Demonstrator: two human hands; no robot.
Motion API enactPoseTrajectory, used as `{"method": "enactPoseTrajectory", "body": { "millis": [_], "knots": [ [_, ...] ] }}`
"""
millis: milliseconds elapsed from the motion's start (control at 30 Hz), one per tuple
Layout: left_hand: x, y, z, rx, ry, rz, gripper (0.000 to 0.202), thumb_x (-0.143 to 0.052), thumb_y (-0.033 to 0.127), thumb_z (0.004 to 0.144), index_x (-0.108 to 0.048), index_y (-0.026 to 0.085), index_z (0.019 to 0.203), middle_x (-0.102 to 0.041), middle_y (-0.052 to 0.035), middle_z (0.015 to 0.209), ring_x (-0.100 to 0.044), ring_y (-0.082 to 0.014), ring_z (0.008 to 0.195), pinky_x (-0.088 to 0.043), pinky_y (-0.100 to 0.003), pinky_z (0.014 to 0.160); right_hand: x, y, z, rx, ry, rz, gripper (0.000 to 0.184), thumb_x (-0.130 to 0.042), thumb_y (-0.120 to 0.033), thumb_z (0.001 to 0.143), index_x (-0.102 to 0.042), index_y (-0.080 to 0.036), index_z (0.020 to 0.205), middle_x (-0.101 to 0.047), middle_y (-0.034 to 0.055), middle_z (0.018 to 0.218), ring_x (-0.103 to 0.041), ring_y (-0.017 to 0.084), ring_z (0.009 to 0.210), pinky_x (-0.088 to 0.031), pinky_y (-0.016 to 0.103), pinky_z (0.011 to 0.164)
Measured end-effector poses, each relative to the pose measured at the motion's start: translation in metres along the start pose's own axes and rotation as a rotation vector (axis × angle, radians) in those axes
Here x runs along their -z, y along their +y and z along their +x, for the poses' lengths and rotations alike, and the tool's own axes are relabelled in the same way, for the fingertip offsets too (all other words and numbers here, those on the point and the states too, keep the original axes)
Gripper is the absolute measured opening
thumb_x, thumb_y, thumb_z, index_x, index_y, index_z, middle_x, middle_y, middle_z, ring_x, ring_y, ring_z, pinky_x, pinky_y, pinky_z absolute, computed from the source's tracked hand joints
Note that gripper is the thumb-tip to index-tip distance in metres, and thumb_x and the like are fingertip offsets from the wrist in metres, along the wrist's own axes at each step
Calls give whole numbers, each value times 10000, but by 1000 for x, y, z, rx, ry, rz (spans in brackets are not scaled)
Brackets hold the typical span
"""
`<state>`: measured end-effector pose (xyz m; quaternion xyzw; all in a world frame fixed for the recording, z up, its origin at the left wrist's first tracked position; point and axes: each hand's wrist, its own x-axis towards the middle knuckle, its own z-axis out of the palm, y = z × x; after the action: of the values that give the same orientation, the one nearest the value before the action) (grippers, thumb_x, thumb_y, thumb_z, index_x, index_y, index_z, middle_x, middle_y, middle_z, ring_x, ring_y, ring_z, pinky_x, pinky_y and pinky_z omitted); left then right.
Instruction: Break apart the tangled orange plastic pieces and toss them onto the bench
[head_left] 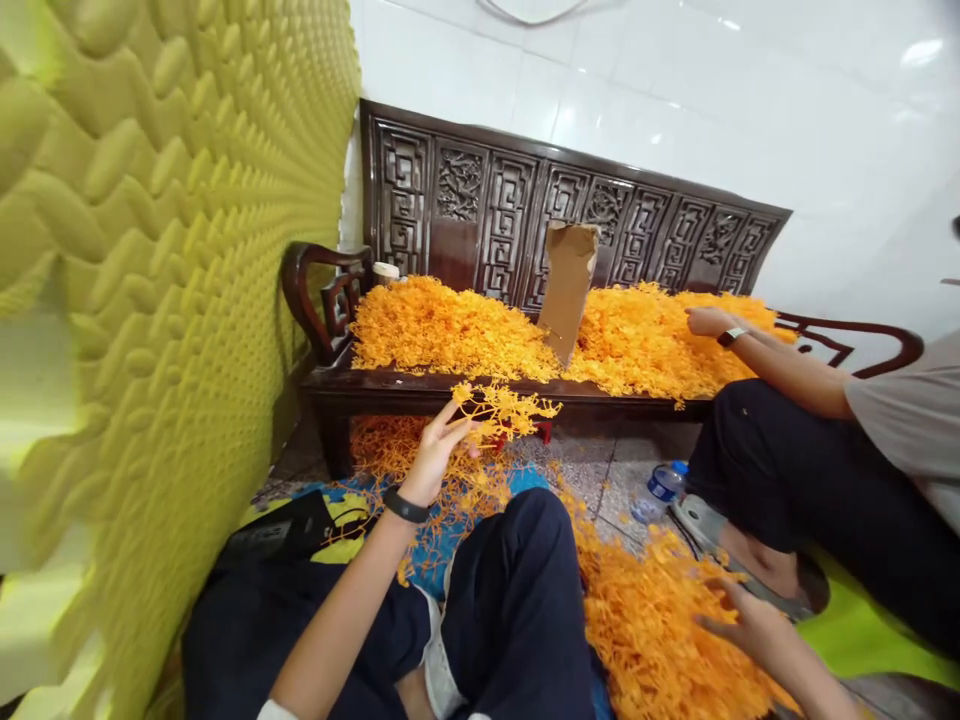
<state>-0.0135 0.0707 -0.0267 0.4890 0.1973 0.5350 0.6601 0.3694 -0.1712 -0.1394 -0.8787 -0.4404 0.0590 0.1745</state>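
My left hand, with a dark band at the wrist, is raised before the bench, its fingers closed on a branching orange plastic sprig that spreads out to the right. At lower right, my right hand reaches to a heap of orange plastic sprigs beside my knee. Its thumb and fingers are apart, with the fingertips at the heap's edge. Nothing is visibly gripped in it. Thin orange stems lie scattered on a blue sheet below my left hand.
A carved dark wooden bench bears two orange heaps, parted by a cardboard piece. At right sits a co-worker, whose hand touches the right heap. A water bottle stands on the floor. Yellow bumpy foam lines the left.
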Motion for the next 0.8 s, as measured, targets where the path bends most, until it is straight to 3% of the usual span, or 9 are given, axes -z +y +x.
{"method": "enactPoseTrajectory", "body": {
  "millis": [100,200,333,400,467,567,667,800],
  "knots": [
    [9,-5,-2,25,19,-9,527,-684,236,729,-555,204,1239,-702,-19,786,-567,-91,467,-469,-244,581,28,-67,0,243,-72,327,484,-615,-512,653,-607,-206,1027,-679,120,978,-642,278,906,-492,374,846],
    [13,-4,-7,30,47,-3,501,-691,237,723,-577,200,1210,-715,-41,816,-580,-101,475,-473,-258,607,39,-153,-4,447,-252,522,442,-566,-489,771,-588,-205,1109,-651,109,1068,-615,245,974,-485,347,880],
    [16,0,-15,5,26,75,365,-637,273,766,-634,168,1115,-717,-60,804,-565,-109,487,-457,-261,602,18,-253,-2,570,-475,826,561,-580,-513,768,-499,-214,1236,-639,97,1084,-629,217,906,-506,362,841],
    [18,-1,-18,-19,22,164,293,-608,315,783,-671,149,1016,-711,-60,770,-548,-117,496,-445,-256,576,2,-288,1,570,-584,957,557,-600,-557,732,-547,-218,1171,-664,74,996,-636,212,850,-517,369,805],
    [23,-6,-21,-21,60,253,274,-599,372,781,-681,143,906,-669,-24,624,-511,-116,463,-417,-240,520,-10,-314,7,561,-609,1089,445,-626,-546,718,-616,-214,1014,-674,48,845,-631,192,758,-522,338,738],
    [32,-19,-25,21,104,327,362,-560,489,783,-652,138,786,-528,39,404,-369,-84,331,-290,-212,392,-19,-338,19,519,-443,1350,314,-690,-434,710,-614,-224,931,-655,9,764,-583,131,628,-487,254,620],
    [39,-27,-29,59,109,349,484,-485,597,785,-620,140,698,-472,46,352,-315,-72,292,-222,-210,368,-18,-350,31,476,-313,1444,271,-754,-348,653,-628,-203,844,-616,-20,687,-509,91,533,-428,214,513],
    [43,-24,-31,127,87,371,592,-436,664,774,-544,158,485,-333,59,272,-281,-63,281,-235,-223,395,-10,-360,37,479,-379,1468,208,-743,-342,663,-633,-165,658,-533,-39,527,-451,69,458,-391,207,476]
  ]
}}
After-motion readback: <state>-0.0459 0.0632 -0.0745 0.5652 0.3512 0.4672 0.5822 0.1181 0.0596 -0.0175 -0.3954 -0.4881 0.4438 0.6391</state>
